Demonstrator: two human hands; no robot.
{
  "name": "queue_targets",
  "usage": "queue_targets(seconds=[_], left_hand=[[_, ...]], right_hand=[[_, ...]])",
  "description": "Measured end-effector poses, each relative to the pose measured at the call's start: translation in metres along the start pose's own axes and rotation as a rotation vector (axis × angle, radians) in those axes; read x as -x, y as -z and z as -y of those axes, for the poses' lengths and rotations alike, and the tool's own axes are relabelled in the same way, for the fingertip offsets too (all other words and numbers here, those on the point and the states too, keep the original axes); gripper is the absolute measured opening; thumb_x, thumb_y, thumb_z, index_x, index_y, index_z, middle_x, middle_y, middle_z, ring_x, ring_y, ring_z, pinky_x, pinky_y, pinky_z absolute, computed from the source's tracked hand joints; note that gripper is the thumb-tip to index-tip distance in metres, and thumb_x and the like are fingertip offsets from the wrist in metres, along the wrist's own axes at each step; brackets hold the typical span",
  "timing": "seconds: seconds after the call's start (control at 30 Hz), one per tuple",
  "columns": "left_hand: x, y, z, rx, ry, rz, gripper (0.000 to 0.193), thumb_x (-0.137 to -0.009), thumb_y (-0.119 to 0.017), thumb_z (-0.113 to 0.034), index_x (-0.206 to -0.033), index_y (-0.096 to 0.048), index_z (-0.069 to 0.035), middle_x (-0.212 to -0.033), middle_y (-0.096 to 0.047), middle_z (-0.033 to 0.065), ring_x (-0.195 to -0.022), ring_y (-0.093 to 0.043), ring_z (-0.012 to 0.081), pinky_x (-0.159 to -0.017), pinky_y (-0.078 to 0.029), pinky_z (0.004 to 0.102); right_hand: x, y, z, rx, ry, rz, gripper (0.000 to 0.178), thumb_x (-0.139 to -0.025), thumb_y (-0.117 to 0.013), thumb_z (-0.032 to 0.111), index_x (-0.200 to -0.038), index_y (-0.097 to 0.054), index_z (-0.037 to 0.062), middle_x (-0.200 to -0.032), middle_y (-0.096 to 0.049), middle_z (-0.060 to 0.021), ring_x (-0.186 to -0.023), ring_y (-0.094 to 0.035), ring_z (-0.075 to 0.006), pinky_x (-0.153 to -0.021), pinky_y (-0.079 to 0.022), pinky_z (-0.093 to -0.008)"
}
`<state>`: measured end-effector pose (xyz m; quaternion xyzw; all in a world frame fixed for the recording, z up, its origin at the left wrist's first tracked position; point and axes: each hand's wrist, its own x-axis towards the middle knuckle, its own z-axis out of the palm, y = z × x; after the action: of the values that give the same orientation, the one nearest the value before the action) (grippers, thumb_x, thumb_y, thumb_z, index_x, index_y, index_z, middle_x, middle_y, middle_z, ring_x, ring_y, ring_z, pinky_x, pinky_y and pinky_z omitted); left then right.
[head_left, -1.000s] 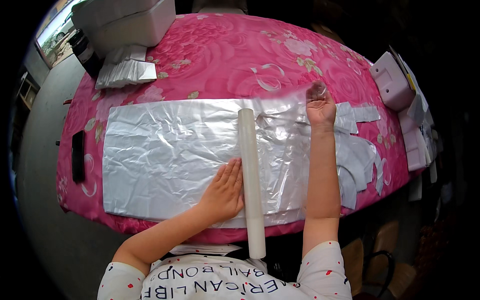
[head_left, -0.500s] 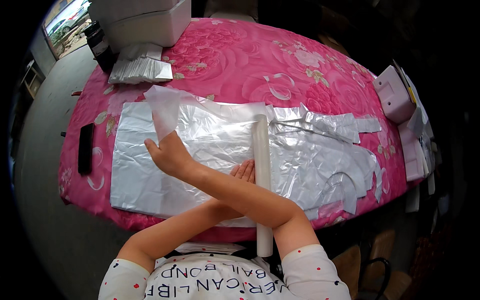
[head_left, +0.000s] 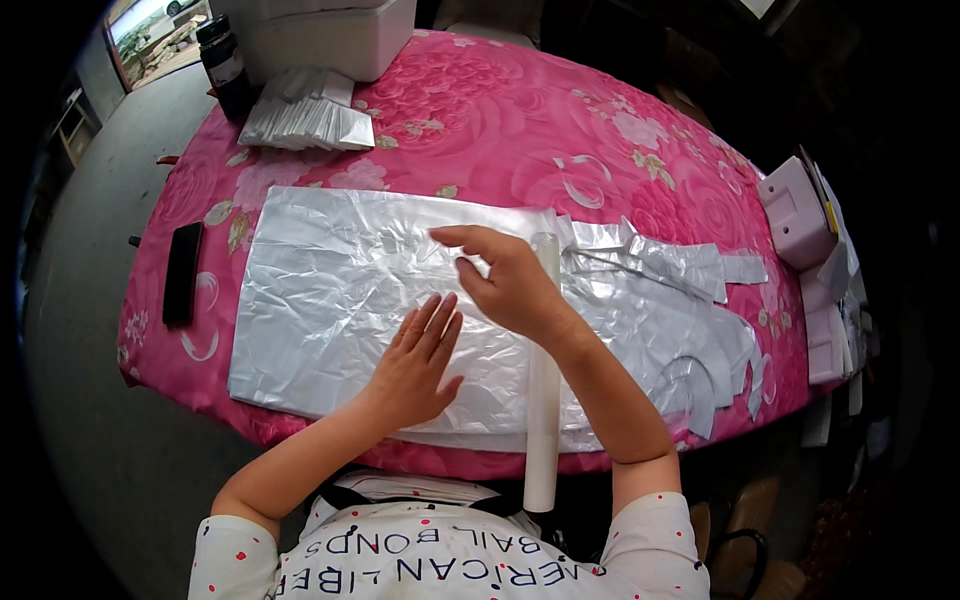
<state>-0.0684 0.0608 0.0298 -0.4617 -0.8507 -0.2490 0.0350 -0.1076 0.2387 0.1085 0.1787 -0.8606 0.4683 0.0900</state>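
Two hands (head_left: 412,368) (head_left: 516,284), one tube (head_left: 542,430), one plastic stack (head_left: 320,300)

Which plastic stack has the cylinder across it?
The large, wide stack near the person: the white cylinder lies across it. The small, fanned stack beside the white box has none.

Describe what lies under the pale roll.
The pale roll lies across silvery plastic sheeting, which rests on the pink tablecloth; the roll's near end juts past both. What lies directly beneath the roll is hidden.

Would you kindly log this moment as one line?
left hand: extended over plastic | right hand: open, above plastic | roll: across plastic | phone: left of plastic
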Motion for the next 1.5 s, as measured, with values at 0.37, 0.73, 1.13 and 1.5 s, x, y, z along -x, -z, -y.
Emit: queue_targets(seconds=[0.37, 0.73, 1.13, 1.5], left_hand=[[0.012, 0.036, 0.075, -0.203, 0.258, -0.213, 0.073, -0.072, -0.07, -0.021, -0.131, -0.036, 0.003, -0.108, -0.056, 0.0159, -0.098, -0.052, 0.032, -0.087, -0.04, 0.0402], [0.009, 0.048, 0.082, -0.018, 0.391, -0.108, 0.047, -0.066, -0.075, -0.019, -0.108, -0.059, -0.005, -0.079, -0.058, 0.0058, -0.081, -0.055, 0.0246, -0.073, -0.044, 0.0365], [0.018, 0.089, 0.118, 0.134, 0.278, 0.06, 0.049, -0.068, -0.072, -0.005, -0.115, -0.057, -0.007, -0.081, -0.062, 0.0053, -0.074, -0.059, 0.0205, -0.07, -0.046, 0.0305], [0.028, 0.119, 0.149, 0.112, 0.365, -0.045, 0.027, -0.072, -0.065, 0.003, -0.098, -0.062, -0.003, -0.075, -0.058, 0.004, -0.065, -0.059, 0.0146, -0.06, -0.047, 0.0263]], right_hand=[[0.057, 0.057, -0.143, 0.752, -0.306, -0.281, 0.074, -0.071, -0.068, 0.026, -0.132, -0.037, -0.0018, -0.134, -0.04, -0.0216, -0.132, -0.021, -0.0394, -0.109, -0.015, -0.0462], [0.042, 0.129, -0.176, 0.999, -0.409, -0.613, 0.056, -0.067, -0.064, 0.009, -0.12, -0.051, 0.0001, -0.121, -0.054, -0.0161, -0.121, -0.04, -0.0347, -0.104, -0.031, -0.0418], [0.201, 0.223, -0.144, 0.983, -0.698, -0.68, 0.063, -0.078, -0.064, 0.027, -0.128, -0.041, -0.0033, -0.127, -0.047, -0.0215, -0.124, -0.036, -0.0368, -0.104, -0.027, -0.0428], [0.172, 0.02, -0.008, 0.508, -0.046, 0.24, 0.055, -0.075, -0.067, 0.029, -0.123, -0.052, 0.0082, -0.138, -0.04, -0.0115, -0.13, -0.031, -0.0329, -0.105, -0.03, -0.0413]])
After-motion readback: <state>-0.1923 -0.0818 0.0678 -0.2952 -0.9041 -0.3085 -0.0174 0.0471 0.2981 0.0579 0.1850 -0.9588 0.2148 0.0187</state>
